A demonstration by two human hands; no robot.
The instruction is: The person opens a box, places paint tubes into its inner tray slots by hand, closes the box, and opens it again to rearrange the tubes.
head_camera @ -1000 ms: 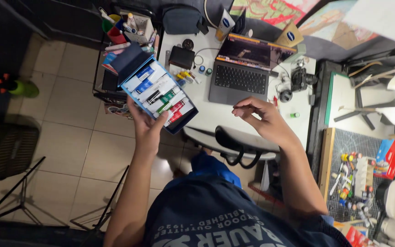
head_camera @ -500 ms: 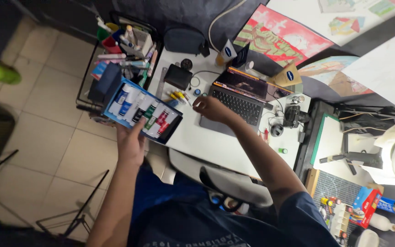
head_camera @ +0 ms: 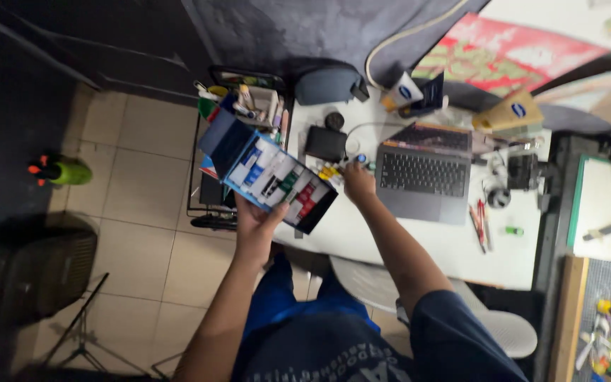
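Holding from beneath, the left hand [head_camera: 257,225] supports an open blue box of paint tubes [head_camera: 277,182], its grip closed on the box's near edge with the thumb up along the side. Box is tilted, lid flap folded back toward the far left; inside lie tubes with blue, green, red and white labels in a row. It hangs in the air over the left edge of the white surface [head_camera: 433,237], above the tiled floor [head_camera: 143,205].

Right hand [head_camera: 357,181] is down on the surface beside the box, at a small cluster of loose paint tubes [head_camera: 330,170] with yellow ends. Fingers are bent over them; cannot tell whether the grip pinches one or only touches.

Just right of that hand: open grey laptop [head_camera: 424,181]. Behind it: a small black pouch [head_camera: 324,143], a round dark object, and a grey zipped case [head_camera: 327,83]. Red pens [head_camera: 480,223] lie right of the laptop. A wire rack with a cup of markers [head_camera: 245,102] stands off the surface's left end.
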